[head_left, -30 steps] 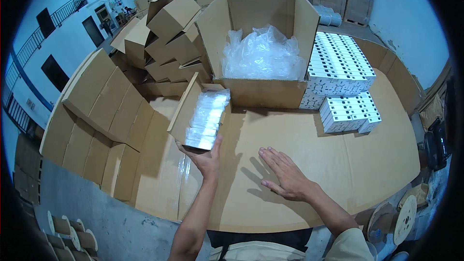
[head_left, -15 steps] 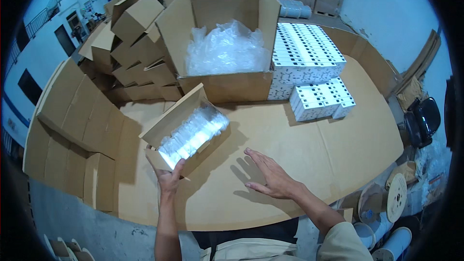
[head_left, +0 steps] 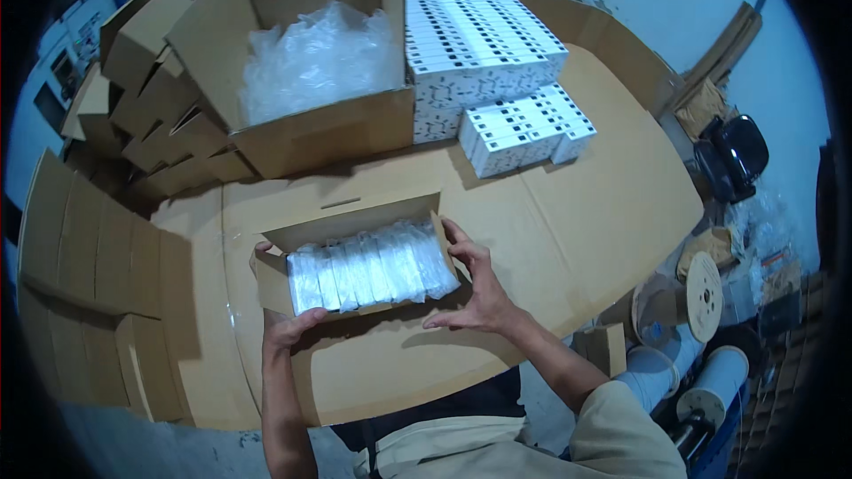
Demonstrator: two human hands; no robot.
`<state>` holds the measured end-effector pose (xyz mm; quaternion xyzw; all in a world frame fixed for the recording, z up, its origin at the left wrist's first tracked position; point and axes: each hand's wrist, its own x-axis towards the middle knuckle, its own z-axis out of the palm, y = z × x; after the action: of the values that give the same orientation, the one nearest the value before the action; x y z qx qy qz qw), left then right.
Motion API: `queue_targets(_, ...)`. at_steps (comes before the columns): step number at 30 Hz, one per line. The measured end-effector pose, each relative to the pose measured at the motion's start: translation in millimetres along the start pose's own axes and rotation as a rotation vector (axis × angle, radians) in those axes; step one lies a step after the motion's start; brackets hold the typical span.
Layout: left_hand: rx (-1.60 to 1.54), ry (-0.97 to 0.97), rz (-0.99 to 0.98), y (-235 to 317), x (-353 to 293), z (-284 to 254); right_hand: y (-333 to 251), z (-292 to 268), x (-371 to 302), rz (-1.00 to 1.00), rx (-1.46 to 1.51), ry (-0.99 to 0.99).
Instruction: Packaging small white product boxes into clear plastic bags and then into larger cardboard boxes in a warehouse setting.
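A long open cardboard box (head_left: 352, 222) stands on the cardboard-covered table before me. It holds a row of several packets wrapped in clear bubble film (head_left: 373, 266). My left hand (head_left: 288, 324) grips the box's left end, thumb over its near corner and fingertips showing at the far corner. Against the right end wall, my right hand (head_left: 484, 288) has its fingers curled round the far corner. Its thumb stretches along the near side, below the box's front edge. The box lies between both hands.
Behind stands a big carton (head_left: 328, 133) full of clear plastic film (head_left: 315, 62). White patterned boxes (head_left: 484, 62) are stacked to its right, with a smaller group (head_left: 524, 133) in front. Empty brown cartons (head_left: 151, 115) pile up at the left. Reels (head_left: 701, 297) stand beyond the right edge.
The box has turned from slanting to nearly level across my view and come nearer. My right hand has moved from beside it onto its right end. The view has shifted right.
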<state>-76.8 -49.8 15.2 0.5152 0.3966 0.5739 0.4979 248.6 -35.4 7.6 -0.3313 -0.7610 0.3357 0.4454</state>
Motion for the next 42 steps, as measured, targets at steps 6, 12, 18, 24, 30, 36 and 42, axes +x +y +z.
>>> queue_targets(6,-0.017,-0.049,-0.186,-43.8,-0.2,-14.3,9.2,1.9,0.2,0.049,0.118,0.165)
queue_targets(12,0.029,0.018,-0.081,-40.6,2.9,-3.9,4.4,13.0,2.6,0.104,0.097,0.286)
queue_targets(18,0.051,0.054,0.020,-17.9,9.6,12.8,-15.0,13.7,10.5,0.260,0.097,0.351)
queue_targets(24,0.070,0.060,0.039,-14.9,10.7,16.3,-11.5,-16.1,9.9,0.345,0.202,0.145)
queue_targets(30,0.049,0.050,0.010,-13.9,8.4,9.1,-16.3,-55.7,23.7,0.074,0.141,-0.119)
queue_targets(36,0.052,0.063,-0.058,-16.8,6.8,8.3,-15.1,-70.2,24.5,0.067,0.078,-0.199)
queue_targets(42,0.001,0.050,-0.037,-12.4,8.7,14.6,-3.7,-63.1,20.5,0.033,0.028,-0.059)
